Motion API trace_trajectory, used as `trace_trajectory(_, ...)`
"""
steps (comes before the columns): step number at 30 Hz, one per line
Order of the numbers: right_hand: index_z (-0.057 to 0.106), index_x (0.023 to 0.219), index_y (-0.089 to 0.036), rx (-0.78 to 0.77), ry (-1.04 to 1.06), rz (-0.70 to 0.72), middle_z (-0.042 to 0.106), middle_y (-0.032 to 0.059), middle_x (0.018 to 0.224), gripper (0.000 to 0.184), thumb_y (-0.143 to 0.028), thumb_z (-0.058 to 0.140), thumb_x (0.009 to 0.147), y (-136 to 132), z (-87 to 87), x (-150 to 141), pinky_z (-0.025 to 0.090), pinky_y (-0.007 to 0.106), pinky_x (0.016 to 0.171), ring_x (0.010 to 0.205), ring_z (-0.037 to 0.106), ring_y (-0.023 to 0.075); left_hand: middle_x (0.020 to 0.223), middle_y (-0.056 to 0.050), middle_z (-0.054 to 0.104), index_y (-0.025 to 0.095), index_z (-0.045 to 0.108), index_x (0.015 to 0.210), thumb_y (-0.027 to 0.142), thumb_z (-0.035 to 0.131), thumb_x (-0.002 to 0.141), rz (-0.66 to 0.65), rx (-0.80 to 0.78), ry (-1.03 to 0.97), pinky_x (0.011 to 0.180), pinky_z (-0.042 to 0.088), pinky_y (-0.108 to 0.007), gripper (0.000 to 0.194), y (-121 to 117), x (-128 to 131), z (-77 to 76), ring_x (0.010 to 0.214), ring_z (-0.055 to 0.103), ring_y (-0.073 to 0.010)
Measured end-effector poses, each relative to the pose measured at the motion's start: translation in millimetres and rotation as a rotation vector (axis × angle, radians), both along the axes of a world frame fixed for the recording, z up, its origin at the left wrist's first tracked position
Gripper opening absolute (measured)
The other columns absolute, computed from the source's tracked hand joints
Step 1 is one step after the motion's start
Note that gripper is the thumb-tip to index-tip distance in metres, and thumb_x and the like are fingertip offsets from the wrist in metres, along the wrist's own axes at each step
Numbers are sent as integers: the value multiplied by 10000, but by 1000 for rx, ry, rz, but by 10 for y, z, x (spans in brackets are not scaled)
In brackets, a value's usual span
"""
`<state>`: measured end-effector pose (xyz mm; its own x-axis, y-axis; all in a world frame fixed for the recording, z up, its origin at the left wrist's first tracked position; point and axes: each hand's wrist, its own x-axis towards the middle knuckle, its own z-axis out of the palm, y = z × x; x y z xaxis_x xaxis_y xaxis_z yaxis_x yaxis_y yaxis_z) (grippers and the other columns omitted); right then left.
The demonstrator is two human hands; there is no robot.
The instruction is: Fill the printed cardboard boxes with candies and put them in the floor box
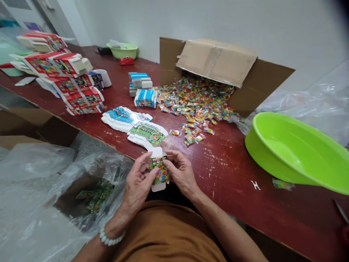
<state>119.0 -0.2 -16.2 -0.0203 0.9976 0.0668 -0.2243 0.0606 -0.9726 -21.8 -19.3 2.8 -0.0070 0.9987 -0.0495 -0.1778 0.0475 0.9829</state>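
Red-painted table (229,171), near edge: left hand (137,183) and right hand (181,171) hold a small printed paper box (158,170) between them, fingers (144,163) clamped on its sides. Its long axis runs roughly upright in view, white flaps projecting at both ends. Farther out lie flat box blanks (147,133), then candy packets (195,100) spilling from a cardboard carton (216,62). A green basin (289,153) sits tilted at right.
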Motion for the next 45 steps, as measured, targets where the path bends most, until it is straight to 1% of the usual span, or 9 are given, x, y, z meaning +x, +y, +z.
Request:
trace_trajectory(4,718,889,-205,-9,-72,-9,715,13,823,210,-388,765,798,43,9,51,519,281,712,744,636,156,1113,-85,766,202,629,1136,402,809,772,-71,-43,6,786,580,-299,453,39,-64,-12,956,727,-233)
trace_trajectory(7,697,765,-176,-189,52,95,702,11,744,294,-415,857,702,130,75,163,518,279,660,672,624,141,1010,-55,769,206,649,1098,419,777,804,-145,-72,2,748,570,-295,385,58,-92,-10,868,715,-214)
trace_trajectory(12,688,925,-180,-388,255,243,736,9,832,512,-298,974,518,204,161,246,508,227,602,662,657,120,1016,-40,754,206,690,1054,396,731,844,-206,-25,116,795,554,-276,286,88,-131,-3,905,691,-199)
trace_trajectory(16,692,790,-170,-237,194,214,734,19,786,330,-353,918,634,156,160,185,532,271,674,671,649,127,1027,-23,742,229,613,1097,358,811,778,-117,-19,35,765,556,-255,396,99,-132,15,873,700,-170)
trace_trajectory(19,684,735,-187,-97,116,120,718,-1,743,292,-382,893,672,117,136,151,522,266,660,640,629,119,944,4,737,265,498,1200,424,846,744,-142,-206,-156,641,567,-253,595,87,-104,56,727,721,-165)
trace_trajectory(23,725,831,-190,33,-120,157,709,12,803,244,-422,794,798,82,120,176,464,234,502,502,576,83,779,-48,710,163,598,1026,633,572,905,-389,-541,-287,481,531,-270,486,77,-52,89,529,690,-187)
trace_trajectory(26,701,830,-176,11,-183,213,714,23,810,277,-450,728,859,79,108,187,484,228,501,516,624,96,690,-42,675,152,612,886,612,341,1000,-353,-637,-302,429,498,-265,546,87,-2,64,428,628,-159)
trace_trajectory(38,682,815,-156,-242,86,270,712,6,676,298,-411,818,741,122,300,132,497,236,410,429,606,119,663,-59,682,124,691,798,768,467,873,-345,-315,-55,420,448,-218,686,128,-18,-124,424,588,-125)
trace_trajectory(45,666,848,-177,-157,-36,284,683,-3,715,239,-399,750,820,112,157,133,492,226,442,492,619,117,653,-30,680,167,607,1355,681,506,904,-368,-299,-87,407,460,-228,690,164,-40,-160,416,587,-149)
